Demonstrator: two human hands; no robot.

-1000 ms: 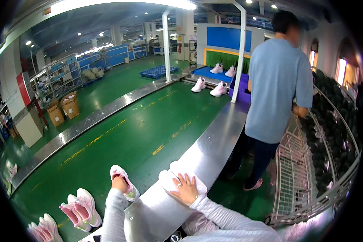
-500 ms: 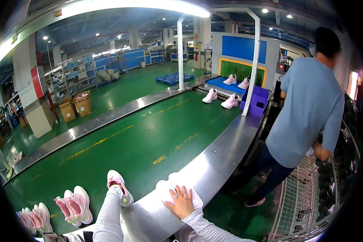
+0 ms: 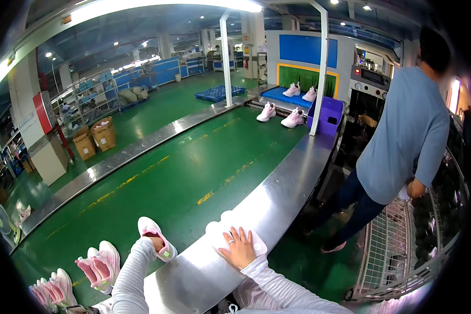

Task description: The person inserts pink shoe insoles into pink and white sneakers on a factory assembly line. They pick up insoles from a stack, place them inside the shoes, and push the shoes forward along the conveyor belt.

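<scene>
My left hand (image 3: 156, 243) reaches down into a pink-and-white sneaker (image 3: 165, 251) on the green conveyor belt, beside the metal edge. The fingers are hidden inside the shoe. My right hand (image 3: 240, 248) lies flat with fingers spread on a few white, rounded, insole-like pieces (image 3: 218, 230) on the metal ledge (image 3: 191, 280). A ring shows on one finger. Left of my left forearm stands a pair of pink-and-white sneakers (image 3: 102, 264), with several more sneakers (image 3: 57, 288) farther left.
Two sneakers (image 3: 267, 112) sit at the belt's far end; two others (image 3: 292, 89) rest on a blue surface before a green-curtained machine opening. A purple bin (image 3: 327, 118) stands beside a white post (image 3: 319, 78). At right, a person in a blue shirt (image 3: 400, 136) stands by a wire cart (image 3: 384, 256).
The view has shifted slightly. The person at right has moved a little to the right. My left hand stays in the sneaker, and my right hand stays flat on the white pieces.
</scene>
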